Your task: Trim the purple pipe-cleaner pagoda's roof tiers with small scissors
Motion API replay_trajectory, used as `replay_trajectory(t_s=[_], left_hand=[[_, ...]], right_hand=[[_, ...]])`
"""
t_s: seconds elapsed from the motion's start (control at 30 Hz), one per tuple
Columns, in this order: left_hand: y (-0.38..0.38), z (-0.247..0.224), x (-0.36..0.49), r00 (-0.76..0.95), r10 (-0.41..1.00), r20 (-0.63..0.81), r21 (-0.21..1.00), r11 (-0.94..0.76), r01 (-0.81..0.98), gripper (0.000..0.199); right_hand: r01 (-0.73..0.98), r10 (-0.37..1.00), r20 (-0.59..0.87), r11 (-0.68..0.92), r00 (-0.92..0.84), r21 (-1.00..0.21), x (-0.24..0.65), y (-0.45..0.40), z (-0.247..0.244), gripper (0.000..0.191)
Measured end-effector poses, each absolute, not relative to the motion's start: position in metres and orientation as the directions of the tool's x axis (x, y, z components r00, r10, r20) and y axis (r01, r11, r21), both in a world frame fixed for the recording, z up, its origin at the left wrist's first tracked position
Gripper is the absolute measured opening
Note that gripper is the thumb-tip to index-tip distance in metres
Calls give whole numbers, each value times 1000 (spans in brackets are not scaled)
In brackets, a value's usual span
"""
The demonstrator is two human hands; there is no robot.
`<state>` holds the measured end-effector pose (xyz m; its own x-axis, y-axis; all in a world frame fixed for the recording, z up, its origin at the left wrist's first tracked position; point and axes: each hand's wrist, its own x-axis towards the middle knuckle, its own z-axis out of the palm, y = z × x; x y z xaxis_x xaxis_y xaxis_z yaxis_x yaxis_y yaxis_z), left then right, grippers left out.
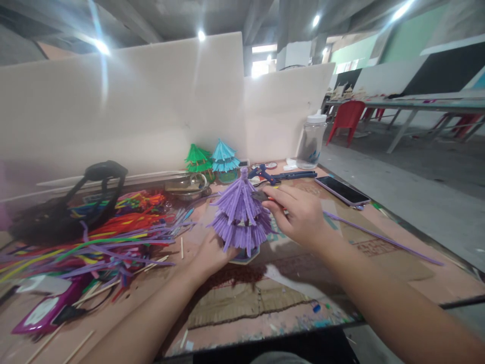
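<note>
A purple two-tiered pagoda model point(244, 215), its roofs made of fuzzy pipe-cleaner strips, stands upright in front of me above the cardboard point(242, 301). My left hand point(215, 253) grips it low at its left side, the fingers mostly hidden behind the roof and base. At the upper roof's right side, my right hand point(299, 210) pinches a small dark object point(259, 195) between thumb and fingers. That object touches or nearly touches the strips; its kind is unclear. Behind stand a green model point(198, 157) and a light-blue model point(224, 155) of similar shape.
Loose coloured pipe cleaners point(132, 237) heap at the left beside a black strapped item point(102, 174) and a magenta packet point(53, 308). A glue gun point(265, 173), bottle point(311, 141) and phone point(342, 190) lie toward the back right. A purple pipe cleaner point(386, 238) lies right.
</note>
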<state>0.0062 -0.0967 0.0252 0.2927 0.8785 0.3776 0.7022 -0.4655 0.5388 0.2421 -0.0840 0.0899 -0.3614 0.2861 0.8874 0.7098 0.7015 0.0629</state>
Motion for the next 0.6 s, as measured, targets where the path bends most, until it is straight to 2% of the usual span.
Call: replay_trajectory(t_s=[0.33,0.6], left_hand=[[-98,31,9,299,899,320,625,-437,646,42],[-97,27,8,302,892,338,614,-451,648,43]], right_hand=[[706,320,865,706,-386,53,243,-85,92,28],[708,330,859,704,-392,52,243,-86,91,27]])
